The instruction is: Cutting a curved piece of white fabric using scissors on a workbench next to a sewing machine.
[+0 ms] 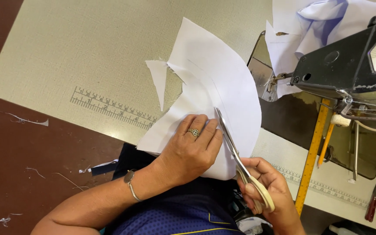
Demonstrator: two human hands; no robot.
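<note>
Two hands work on one curved piece of white fabric (223, 82) that lies flat on the pale desk (66, 48). The left hand (192, 150) rests palm down on the near edge of the fabric, fingers spread narrowly and pressing the cloth flat; a ring sits on one finger and a metal bangle (131, 185) circles the wrist. The right hand (266, 187) is closed around the cream handles of a pair of scissors (236, 152), whose blades run forward just beside the left fingertips, touching the fabric along a faint marked line. Whether the blades are parted cannot be told. Beyond the left hand, a narrow torn strip (159, 82) of the same white cloth hangs off the piece's far-left edge. A printed ruler scale (114, 109) runs across the desk to the left of the left hand. To the right of the right hand lies a yellow ruler (312, 161), steeply angled, with a yellow pencil (326, 146) just beside it. Further beyond the right hand stands the dark head of a sewing machine (349, 61), with more white cloth (323, 21) bunched behind it. Loose thread scraps (27, 121) lie on the dark red floor (18, 174), well to the left of the left forearm.
</note>
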